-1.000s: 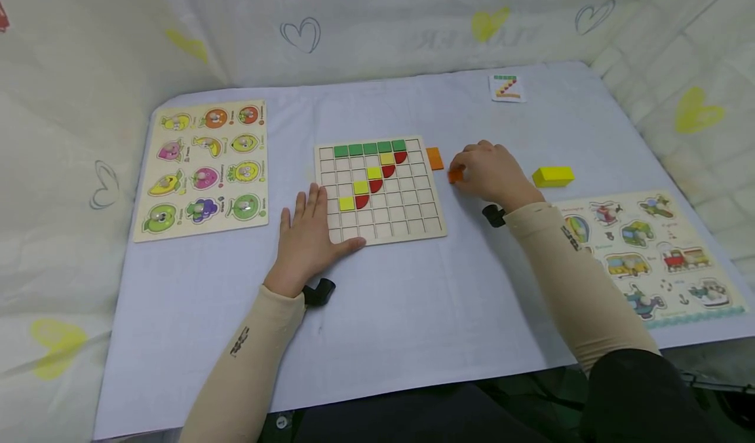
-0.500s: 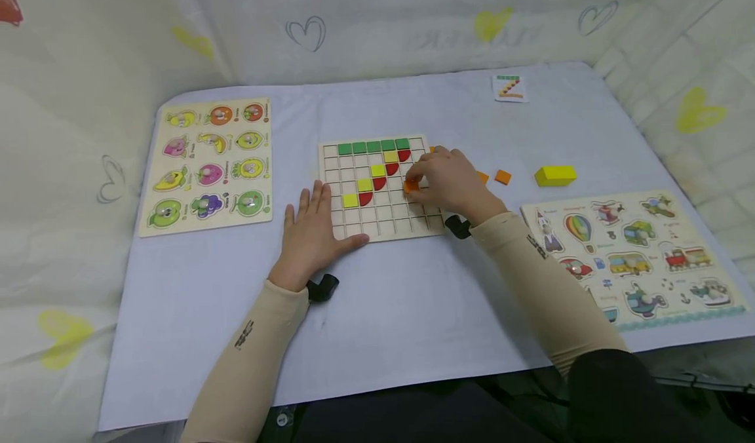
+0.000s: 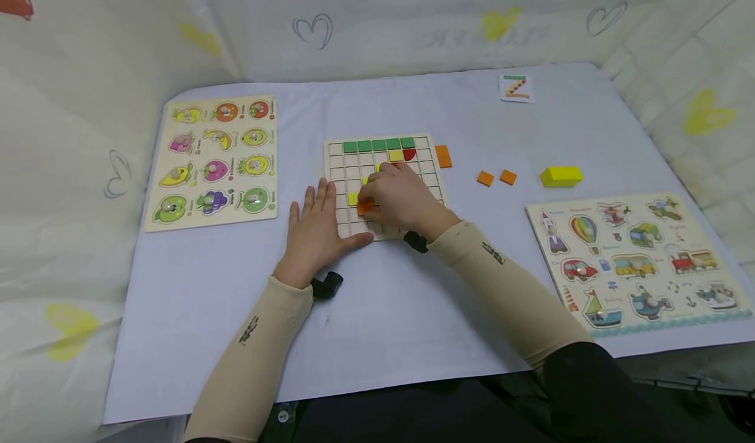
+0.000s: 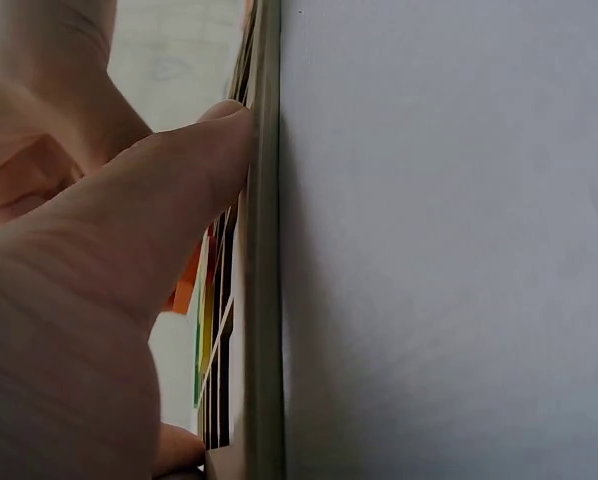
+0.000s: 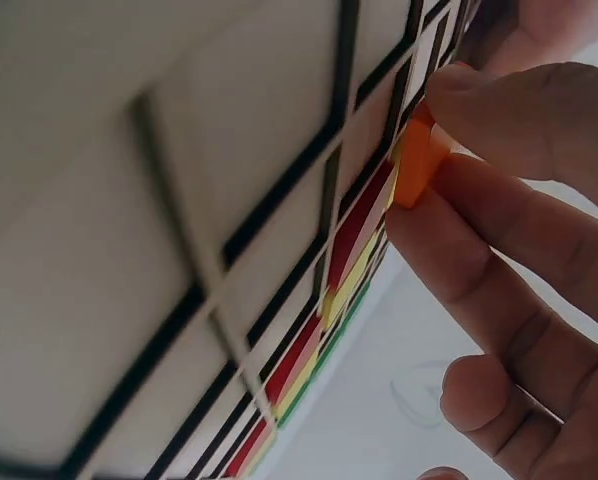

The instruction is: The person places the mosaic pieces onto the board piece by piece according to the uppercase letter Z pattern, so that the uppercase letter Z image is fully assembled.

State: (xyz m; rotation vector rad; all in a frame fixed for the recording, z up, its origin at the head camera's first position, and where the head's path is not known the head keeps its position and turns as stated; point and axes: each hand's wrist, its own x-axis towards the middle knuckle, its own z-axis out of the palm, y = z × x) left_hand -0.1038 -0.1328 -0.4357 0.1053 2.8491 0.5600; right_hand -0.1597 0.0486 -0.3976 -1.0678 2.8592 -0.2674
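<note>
A wooden grid board (image 3: 349, 159) lies mid-table with green squares (image 3: 379, 145) across its top row and yellow squares and red rounded pieces running diagonally below. My left hand (image 3: 315, 230) rests along its left edge, fingers straight and spread, thumb at the near edge. My right hand (image 3: 407, 199) is over the board, covering part of the diagonal. Between its thumb and fingertips it pinches an orange tile (image 5: 416, 165), close to the grid beside the lowest yellow square (image 3: 352, 198). In the left wrist view, my left thumb (image 4: 169, 190) touches the board's edge.
Two small orange tiles, a left one (image 3: 485, 178) and a right one (image 3: 508, 177), lie right of the board. An orange piece (image 3: 443, 156) sits beside its edge. Farther out are a yellow block (image 3: 561, 176), a pattern card (image 3: 516, 89), a fruit puzzle (image 3: 221, 161) and a vehicle puzzle (image 3: 607, 286).
My right hand has moved left from the loose orange pieces to the lower left of the board, bringing one orange tile. My left hand has stayed at the board's edge.
</note>
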